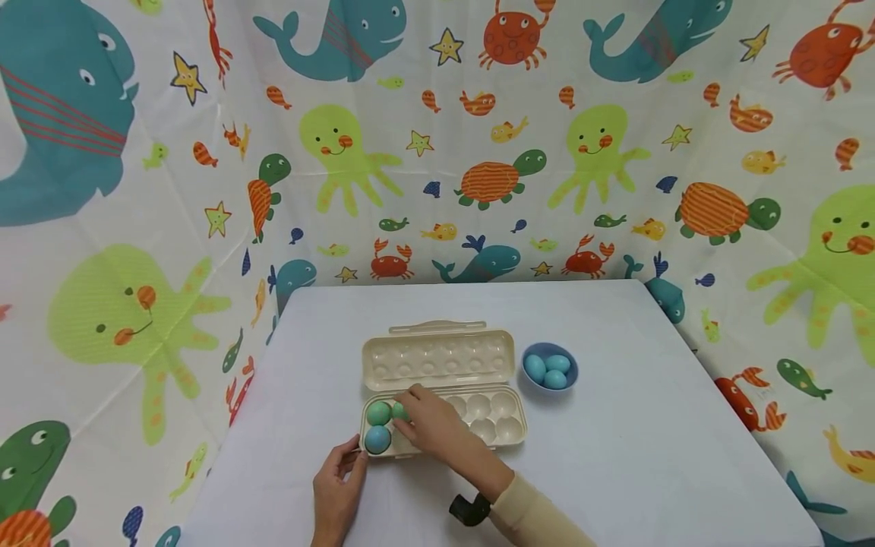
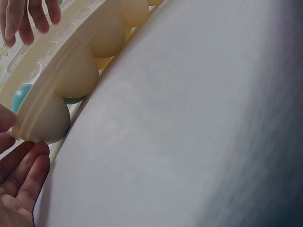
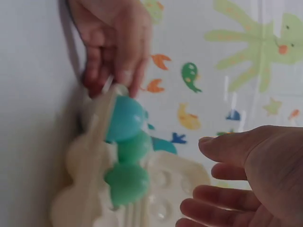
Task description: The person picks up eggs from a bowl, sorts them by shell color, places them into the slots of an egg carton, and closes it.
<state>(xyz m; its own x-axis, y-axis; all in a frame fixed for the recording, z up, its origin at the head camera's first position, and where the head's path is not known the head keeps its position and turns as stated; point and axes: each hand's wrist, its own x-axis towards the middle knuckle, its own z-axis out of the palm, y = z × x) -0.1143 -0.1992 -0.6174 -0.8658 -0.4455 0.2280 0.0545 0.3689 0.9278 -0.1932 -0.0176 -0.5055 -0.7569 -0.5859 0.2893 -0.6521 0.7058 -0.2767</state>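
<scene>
While pinching the egg carton (image 1: 444, 380) on the bench (image 1: 615, 471) with left hand (image 1: 342, 480), seemingly seats green eggs (image 1: 379, 413), with grip of right hand (image 1: 437, 427) released; next likely must reach to blue bowl (image 1: 544, 349).

A green egg (image 1: 399, 411) is partly covered by the right hand (image 1: 437, 424), whose sleeve (image 1: 540, 513) is cut off at the head view's five o'clock.
</scene>
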